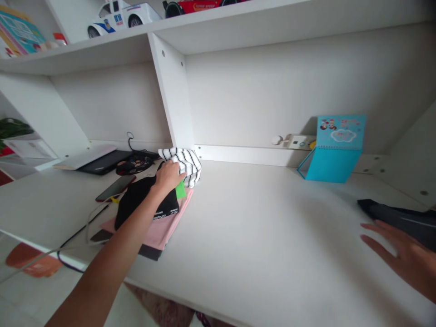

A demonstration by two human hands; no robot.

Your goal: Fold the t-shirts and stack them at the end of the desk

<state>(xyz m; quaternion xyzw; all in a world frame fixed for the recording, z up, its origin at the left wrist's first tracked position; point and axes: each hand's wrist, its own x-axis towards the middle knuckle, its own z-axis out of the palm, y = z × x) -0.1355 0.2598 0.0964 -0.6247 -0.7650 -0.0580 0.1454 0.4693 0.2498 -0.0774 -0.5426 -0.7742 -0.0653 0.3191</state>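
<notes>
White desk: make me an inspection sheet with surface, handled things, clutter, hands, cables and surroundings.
Surface: white desktop, shadowed at right.
Job's things: black cloth on pink cloth, striped cloth behind; dark item at right, possibly fabric.
Clutter: phone left of the black cloth; blue calendar standing.
Hands: left hand over the cloths, grip unclear; right hand open by the dark item.
Cables: white cable, black cable cross the front edge.
Surroundings: shelf above bears toy cars.

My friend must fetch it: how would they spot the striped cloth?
On the white desk, find the upright divider. Before its foot, by the left hand, lies a bunched cloth. Unlike the black cloth and pink cloth nearby, it is white with dark stripes.
</notes>
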